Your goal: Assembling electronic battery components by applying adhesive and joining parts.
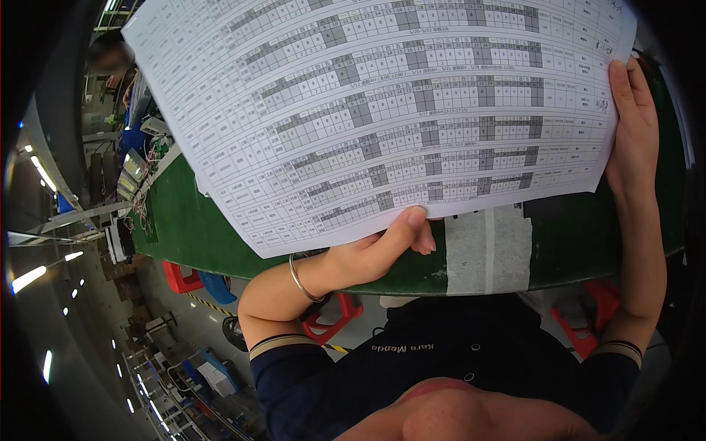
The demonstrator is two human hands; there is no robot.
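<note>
A large white sheet of paper point(412, 95) printed with rows of grey-shaded table grids is held up over the green work table. My left hand point(382, 250) grips its lower edge, thumb on the printed face and the other fingers partly hidden behind. A metal bangle circles that wrist. At the right edge, my right hand point(634, 125) pinches the sheet between thumb and fingers, beside some handwriting. The paper hides most of the tabletop beneath it, and its upper edge runs out of view.
The green table point(198, 228) has a curved near edge with pale tape strips point(489, 253) across it. Cables and small devices point(140, 173) lie at the far left. Red stools point(331, 317) stand below. A blurred person point(110, 55) is at the upper left.
</note>
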